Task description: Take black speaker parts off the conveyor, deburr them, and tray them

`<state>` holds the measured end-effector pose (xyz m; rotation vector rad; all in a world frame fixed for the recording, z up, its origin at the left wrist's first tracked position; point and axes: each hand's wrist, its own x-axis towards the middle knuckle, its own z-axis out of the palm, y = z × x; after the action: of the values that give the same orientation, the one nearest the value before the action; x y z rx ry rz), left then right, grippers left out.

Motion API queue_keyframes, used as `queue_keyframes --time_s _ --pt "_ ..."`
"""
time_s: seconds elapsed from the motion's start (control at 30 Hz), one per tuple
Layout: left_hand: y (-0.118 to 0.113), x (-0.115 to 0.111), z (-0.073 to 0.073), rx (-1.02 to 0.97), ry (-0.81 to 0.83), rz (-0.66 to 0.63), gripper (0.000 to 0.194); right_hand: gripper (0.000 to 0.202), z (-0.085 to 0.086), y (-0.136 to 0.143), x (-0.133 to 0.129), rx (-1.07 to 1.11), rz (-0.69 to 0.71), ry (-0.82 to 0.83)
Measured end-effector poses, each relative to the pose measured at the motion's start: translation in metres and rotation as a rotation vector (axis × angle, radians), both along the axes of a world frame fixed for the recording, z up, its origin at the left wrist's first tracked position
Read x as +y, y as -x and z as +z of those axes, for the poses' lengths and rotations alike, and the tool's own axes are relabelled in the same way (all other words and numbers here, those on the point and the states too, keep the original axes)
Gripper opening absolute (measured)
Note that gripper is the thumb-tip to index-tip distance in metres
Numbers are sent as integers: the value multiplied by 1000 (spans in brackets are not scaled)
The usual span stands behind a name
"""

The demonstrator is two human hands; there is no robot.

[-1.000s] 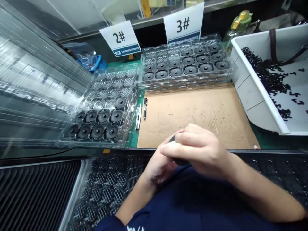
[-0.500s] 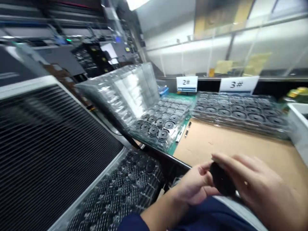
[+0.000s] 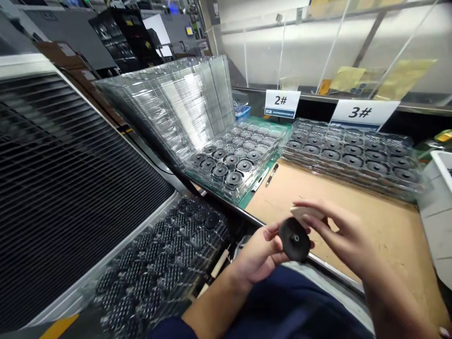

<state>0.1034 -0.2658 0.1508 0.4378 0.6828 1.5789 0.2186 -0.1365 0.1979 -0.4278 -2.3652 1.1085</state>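
A black round disc (image 3: 292, 246) with a small ring at its centre is gripped at its edge by my left hand (image 3: 259, 254), tilted so one face shows. Close above it, my right hand (image 3: 339, 230) pinches a pale beige flat piece (image 3: 306, 214) between thumb and fingers. That piece is beside the disc's upper edge; whether they touch I cannot tell. Similar black discs sit in the clear plastic tray (image 3: 243, 190) with its lid raised, and in the stacked clear trays (image 3: 318, 167) by the 3# sign.
Brown board (image 3: 332, 197) covers the bench, with a pen (image 3: 271, 175) and a cutter knife (image 3: 260, 179) at its left edge. Lower left, another clear tray (image 3: 155, 268) holds a disc at its far corner beside a black ribbed panel (image 3: 77, 188). A white bin (image 3: 441, 202) stands right.
Both hands have shifted left and slightly up in view. The disc has turned to show its face, and my right hand has moved off it, with the beige piece now visible.
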Motion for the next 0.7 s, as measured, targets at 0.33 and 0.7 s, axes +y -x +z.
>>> queue_keyframes --time_s 0.33,0.7 --pt "19 67 -16 -178 204 -121 69 33 -81 -23 57 98 -373 739" --pt "29 142 -48 -535 478 -85 47 30 -128 -54 66 -184 -562 753"
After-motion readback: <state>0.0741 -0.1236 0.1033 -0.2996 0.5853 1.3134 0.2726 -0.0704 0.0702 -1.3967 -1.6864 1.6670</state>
